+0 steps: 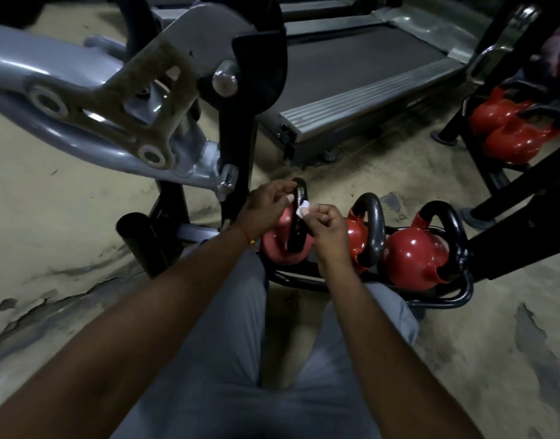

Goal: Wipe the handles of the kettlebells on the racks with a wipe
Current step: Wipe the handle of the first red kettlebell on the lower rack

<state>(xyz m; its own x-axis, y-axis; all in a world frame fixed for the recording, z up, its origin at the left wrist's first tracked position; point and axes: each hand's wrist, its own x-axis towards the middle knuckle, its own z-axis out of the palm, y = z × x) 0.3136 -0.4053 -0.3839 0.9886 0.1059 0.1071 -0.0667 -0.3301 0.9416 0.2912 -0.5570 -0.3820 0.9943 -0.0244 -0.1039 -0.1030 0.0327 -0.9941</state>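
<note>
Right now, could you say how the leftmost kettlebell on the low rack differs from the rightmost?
The left hand grips the handle of the leftmost kettlebell while the right hand presses the wipe on it; the rightmost kettlebell is untouched. The leftmost looks paler, the rightmost glossier. Both handles are black.

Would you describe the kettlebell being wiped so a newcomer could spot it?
Near the treadmill, a low black rack holds three red kettlebells. It is the leftmost kettlebell, the only one whose handle the left hand grips while the right hand holds a white wipe to it.
</note>
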